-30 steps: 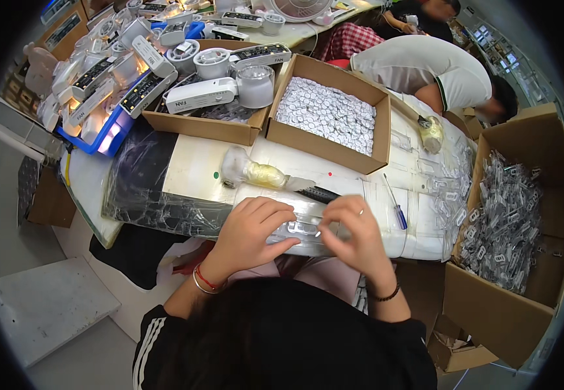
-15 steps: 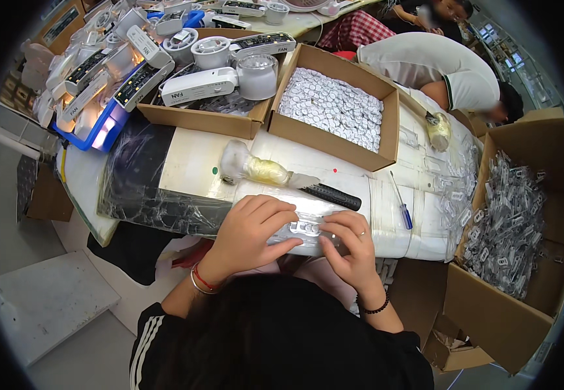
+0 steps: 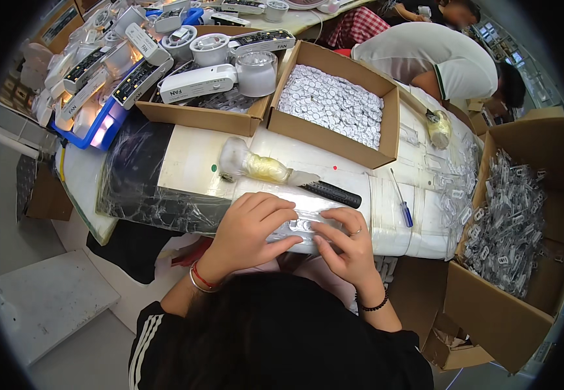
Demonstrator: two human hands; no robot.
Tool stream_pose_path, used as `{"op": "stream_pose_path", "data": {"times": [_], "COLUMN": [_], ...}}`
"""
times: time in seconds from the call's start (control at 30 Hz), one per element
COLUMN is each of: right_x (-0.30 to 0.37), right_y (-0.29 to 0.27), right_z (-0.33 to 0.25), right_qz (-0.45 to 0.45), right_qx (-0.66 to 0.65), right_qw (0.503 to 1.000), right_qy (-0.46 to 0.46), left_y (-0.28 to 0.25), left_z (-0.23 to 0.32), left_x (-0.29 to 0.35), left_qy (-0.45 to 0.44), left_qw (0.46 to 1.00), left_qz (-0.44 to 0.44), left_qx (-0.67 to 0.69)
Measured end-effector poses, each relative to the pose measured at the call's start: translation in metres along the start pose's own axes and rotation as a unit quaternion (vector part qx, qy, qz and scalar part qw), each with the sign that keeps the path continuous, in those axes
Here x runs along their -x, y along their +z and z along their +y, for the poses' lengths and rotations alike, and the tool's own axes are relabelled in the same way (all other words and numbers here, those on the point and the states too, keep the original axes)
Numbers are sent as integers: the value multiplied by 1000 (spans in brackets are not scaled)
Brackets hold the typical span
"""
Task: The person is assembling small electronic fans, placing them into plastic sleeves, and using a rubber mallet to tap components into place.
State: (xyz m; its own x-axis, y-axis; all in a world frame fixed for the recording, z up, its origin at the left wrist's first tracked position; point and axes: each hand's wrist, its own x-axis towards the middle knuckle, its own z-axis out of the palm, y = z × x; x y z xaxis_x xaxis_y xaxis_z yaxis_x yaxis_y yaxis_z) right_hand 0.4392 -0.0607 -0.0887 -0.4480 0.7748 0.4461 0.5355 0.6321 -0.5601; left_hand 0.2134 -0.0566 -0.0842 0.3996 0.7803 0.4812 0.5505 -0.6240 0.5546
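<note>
Partly hidden: one clear plastic piece (image 3: 301, 225), located between the two hands at the near edge of the table (image 3: 188, 156); ends masked by fingers, outline hard to make out against the shiny surface. Wrapped tool (image 3: 269, 170), just beyond the hands, black handle toward the right; wrapping conceals its head.

Left hand (image 3: 253, 224): half open, fingers curved, thumb apart from them, tips at the piece's left end. Right hand (image 3: 347, 244): half open, fingers bent, ring worn, tips at its right end. Whether either grips or merely rests on the piece cannot be told.

Screwdriver (image 3: 406, 213), blue handle: right of the right hand. Cardboard box (image 3: 324, 141) of small white discs: beyond both hands. Large carton (image 3: 496, 318) of clear parts: farther right of the right hand; lower contents buried. White lamps (image 3: 199, 83): heaped beyond the left hand, overlapping.
</note>
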Motion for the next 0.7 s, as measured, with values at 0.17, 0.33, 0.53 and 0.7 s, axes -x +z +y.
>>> {"op": "stream_pose_path", "data": {"times": [0.17,0.33,0.53,0.7], "right_x": [-4,0,-6,-9], "right_y": [-1,-4,-6,-4], "right_z": [-6,4,0,7], "right_qz": [-25,-26,-35,-44], "right_qx": [61,51,56,44], "right_qw": [998,998,997,997], "right_qy": [-23,-27,-37,-55], "left_y": [1,0,-2,-36], "left_z": [-1,-1,0,-7], "left_x": [0,-1,0,-8], "left_qy": [1,4,-2,26], "left_qw": [1000,1000,1000,998], "left_qz": [-2,0,12,59], "left_qx": [1,-5,-6,8]}}
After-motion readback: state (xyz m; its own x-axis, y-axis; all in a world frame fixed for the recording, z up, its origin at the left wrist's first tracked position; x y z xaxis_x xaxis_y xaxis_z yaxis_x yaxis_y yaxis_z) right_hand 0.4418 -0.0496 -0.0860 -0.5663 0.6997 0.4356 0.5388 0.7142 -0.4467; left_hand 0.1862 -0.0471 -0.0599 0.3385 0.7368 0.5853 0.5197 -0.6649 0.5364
